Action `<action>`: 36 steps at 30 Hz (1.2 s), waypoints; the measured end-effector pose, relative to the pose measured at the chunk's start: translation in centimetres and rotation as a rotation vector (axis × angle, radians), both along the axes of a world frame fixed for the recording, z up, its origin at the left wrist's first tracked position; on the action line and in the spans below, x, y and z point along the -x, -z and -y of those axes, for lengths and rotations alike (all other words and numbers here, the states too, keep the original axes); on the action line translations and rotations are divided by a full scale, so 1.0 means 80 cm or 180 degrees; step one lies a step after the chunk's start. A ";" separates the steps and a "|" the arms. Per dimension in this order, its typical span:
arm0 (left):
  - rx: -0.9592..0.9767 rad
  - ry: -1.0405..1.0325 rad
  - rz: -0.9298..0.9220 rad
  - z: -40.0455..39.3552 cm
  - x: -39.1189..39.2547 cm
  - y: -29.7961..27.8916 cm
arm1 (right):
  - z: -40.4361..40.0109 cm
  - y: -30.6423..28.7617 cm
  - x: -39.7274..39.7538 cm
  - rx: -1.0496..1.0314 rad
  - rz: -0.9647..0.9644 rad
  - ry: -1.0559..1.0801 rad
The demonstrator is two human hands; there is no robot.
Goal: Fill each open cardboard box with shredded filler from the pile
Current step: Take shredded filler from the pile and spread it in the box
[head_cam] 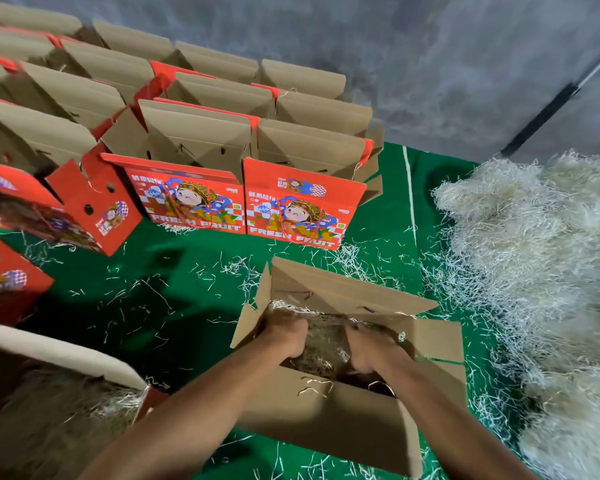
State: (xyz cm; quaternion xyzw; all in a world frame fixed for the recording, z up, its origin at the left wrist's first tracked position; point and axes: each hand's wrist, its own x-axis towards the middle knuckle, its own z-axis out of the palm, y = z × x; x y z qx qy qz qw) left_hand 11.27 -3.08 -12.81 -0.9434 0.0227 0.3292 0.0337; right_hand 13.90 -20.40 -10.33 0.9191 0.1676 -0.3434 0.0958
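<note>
My fingertips are buried in the filler (326,341) inside the box (343,420). The pile (541,271) is blurred and cut off at right; my forearms leave frame below.

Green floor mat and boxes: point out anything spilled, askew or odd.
Loose filler strands are scattered over the green mat, away from the pile. One red printed box leans askew at the left while its neighbours stand straight. Both hands, left and right, are down in the open box.
</note>
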 end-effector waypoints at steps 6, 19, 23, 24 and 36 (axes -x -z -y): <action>0.1058 -0.0552 0.0308 0.006 0.001 -0.011 | -0.019 -0.006 -0.006 -0.0936 0.0114 0.0435; 0.0539 -0.0881 0.0198 -0.002 0.000 -0.007 | 0.002 0.002 -0.022 -0.0670 -0.0026 0.0678; -0.0012 -0.0745 -0.0494 -0.007 0.010 0.001 | 0.005 0.018 0.003 -0.0214 -0.0077 0.0433; -0.0036 -0.0708 -0.0535 -0.008 0.010 0.001 | 0.004 0.021 0.005 -0.0207 -0.0117 0.0400; 0.0359 -0.0725 -0.0568 -0.010 0.024 -0.055 | 0.005 -0.061 0.018 -0.1272 0.1497 0.0821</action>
